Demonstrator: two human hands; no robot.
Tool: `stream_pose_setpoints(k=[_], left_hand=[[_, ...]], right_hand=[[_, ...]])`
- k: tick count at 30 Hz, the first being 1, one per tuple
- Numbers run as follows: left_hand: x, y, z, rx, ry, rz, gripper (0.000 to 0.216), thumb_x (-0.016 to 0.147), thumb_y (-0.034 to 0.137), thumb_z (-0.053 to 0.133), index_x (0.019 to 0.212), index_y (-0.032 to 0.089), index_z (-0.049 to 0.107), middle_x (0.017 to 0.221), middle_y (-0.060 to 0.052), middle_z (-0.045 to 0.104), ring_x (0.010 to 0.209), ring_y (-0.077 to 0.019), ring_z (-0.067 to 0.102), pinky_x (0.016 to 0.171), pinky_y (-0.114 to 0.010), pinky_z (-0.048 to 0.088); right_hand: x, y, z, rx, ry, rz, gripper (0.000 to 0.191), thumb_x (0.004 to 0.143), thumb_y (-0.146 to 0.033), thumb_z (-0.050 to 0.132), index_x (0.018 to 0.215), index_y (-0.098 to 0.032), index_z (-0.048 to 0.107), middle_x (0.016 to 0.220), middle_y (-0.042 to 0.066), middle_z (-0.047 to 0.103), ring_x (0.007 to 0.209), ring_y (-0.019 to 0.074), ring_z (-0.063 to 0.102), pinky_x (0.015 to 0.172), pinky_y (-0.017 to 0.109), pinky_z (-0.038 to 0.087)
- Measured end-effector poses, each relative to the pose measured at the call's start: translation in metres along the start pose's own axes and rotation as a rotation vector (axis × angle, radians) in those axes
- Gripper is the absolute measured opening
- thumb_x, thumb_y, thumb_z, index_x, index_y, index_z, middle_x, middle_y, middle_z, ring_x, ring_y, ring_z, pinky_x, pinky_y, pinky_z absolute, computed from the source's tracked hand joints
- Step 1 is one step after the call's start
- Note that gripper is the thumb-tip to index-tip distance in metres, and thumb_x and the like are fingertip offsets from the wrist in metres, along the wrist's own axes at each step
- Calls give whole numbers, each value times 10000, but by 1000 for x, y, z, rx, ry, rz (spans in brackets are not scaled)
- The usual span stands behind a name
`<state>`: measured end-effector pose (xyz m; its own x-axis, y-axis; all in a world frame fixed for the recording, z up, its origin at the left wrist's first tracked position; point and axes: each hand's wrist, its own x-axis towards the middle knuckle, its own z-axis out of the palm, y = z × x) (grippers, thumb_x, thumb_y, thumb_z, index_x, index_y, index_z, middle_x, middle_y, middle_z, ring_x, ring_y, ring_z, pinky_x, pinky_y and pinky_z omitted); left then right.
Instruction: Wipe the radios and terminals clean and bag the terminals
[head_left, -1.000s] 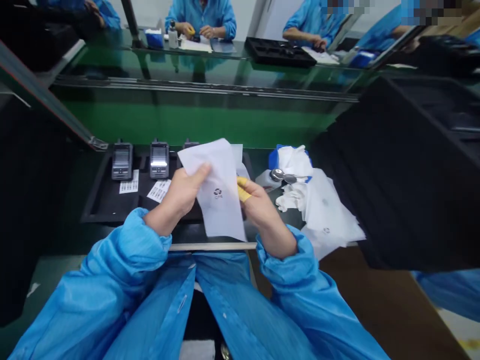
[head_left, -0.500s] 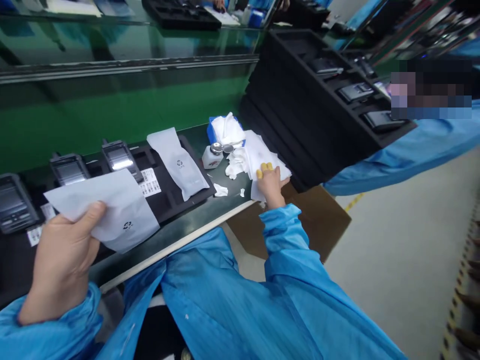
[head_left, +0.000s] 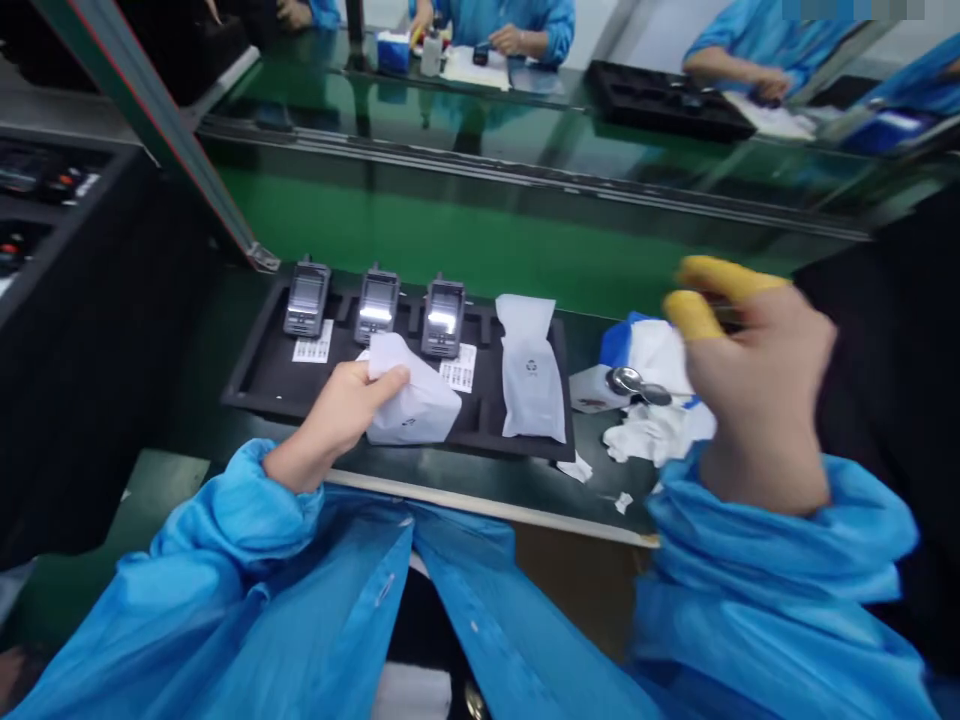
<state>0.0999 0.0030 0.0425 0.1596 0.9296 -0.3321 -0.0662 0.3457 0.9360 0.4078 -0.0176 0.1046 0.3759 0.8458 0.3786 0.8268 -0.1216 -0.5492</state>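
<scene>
My left hand (head_left: 341,405) pinches a white plastic bag (head_left: 416,405) between thumb and fingers, over the front of a black foam tray (head_left: 262,385). The bag bears a small dark printed mark. Raised at the right, my right hand (head_left: 757,370) has yellow finger covers on bent fingers, with a gap between them and nothing visible in it. Handheld devices with screens (head_left: 306,300) lie in the tray beside white label sheets (head_left: 457,368). In its right end lies a filled white bag (head_left: 532,370) with a recycling mark.
Right of the tray stand a white bottle with a metal lid (head_left: 592,388) and a blue tissue box (head_left: 615,342). Crumpled tissues (head_left: 645,435) lie there. Black foam trays rise at the left (head_left: 82,330) and right (head_left: 885,330). Other people's hands work beyond the glass shelf (head_left: 525,150).
My view has swung left. My right hand has lifted off the stack of white bags and is up in the air. My left hand still holds its bag, now over the tray's middle.
</scene>
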Motion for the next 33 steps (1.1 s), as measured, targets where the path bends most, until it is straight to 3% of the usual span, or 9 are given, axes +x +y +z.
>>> stream_pose_setpoints(k=[3,5,7,14,16,20,25,29,33], left_hand=[[-7,-2,-8,-21,-39,42,454,535,547,818,699,134,727,649,-48,710,596,-169,635,573,-266,501],[-11,-3,-17,-50,-29,68,434,526,498,843,755,143,742,725,-49,731,668,-182,657,643,-281,520],[-14,-2,-27,-59,-5,87,443,510,486,853,771,145,746,754,-47,734,686,-184,658,663,-286,520],[-14,-4,-48,-9,163,120,471,514,575,804,646,132,715,609,-30,674,533,-139,570,505,-245,440],[-13,-3,-50,17,234,151,409,487,494,837,646,139,712,613,-20,674,543,-137,568,503,-237,432],[-13,-2,-55,72,241,138,366,517,470,822,603,139,695,567,-7,648,517,-126,540,463,-221,394],[-13,-3,-56,-40,101,96,386,470,452,852,659,148,709,623,-9,679,553,-131,571,516,-227,440],[-9,-5,-57,-52,125,99,410,430,442,871,656,147,698,652,-18,689,599,-150,598,548,-239,458],[-6,-9,-60,32,187,89,445,528,550,795,654,133,704,608,-18,656,548,-134,553,497,-234,405]], right_hand=[[-8,-61,47,491,-494,-47,507,693,-591,665,1058,-240,688,1026,58,711,966,255,649,908,483,513],[-18,-91,81,702,-859,92,695,608,-576,744,1177,-198,612,884,44,708,825,201,652,767,407,553],[-28,-111,107,841,-1022,249,834,494,-497,833,1212,-171,561,684,-30,643,674,138,609,659,313,537],[-47,-137,120,972,-849,185,677,477,-362,852,1095,-227,612,696,-46,634,682,133,606,690,302,533],[-31,-134,120,885,-766,112,635,547,-386,816,1126,-225,611,711,-34,643,684,142,609,692,324,538],[31,-115,138,508,-361,-17,410,718,-274,689,1112,-173,641,883,35,693,838,173,641,833,366,522],[79,-98,175,-6,-515,185,186,733,-206,697,890,-107,709,998,132,710,994,256,636,909,378,475],[76,-100,186,36,-572,243,71,745,-191,698,717,-125,696,820,81,727,815,191,656,770,303,505],[66,-101,160,178,-512,212,46,739,-153,682,745,-120,714,798,53,724,759,155,652,740,289,518]])
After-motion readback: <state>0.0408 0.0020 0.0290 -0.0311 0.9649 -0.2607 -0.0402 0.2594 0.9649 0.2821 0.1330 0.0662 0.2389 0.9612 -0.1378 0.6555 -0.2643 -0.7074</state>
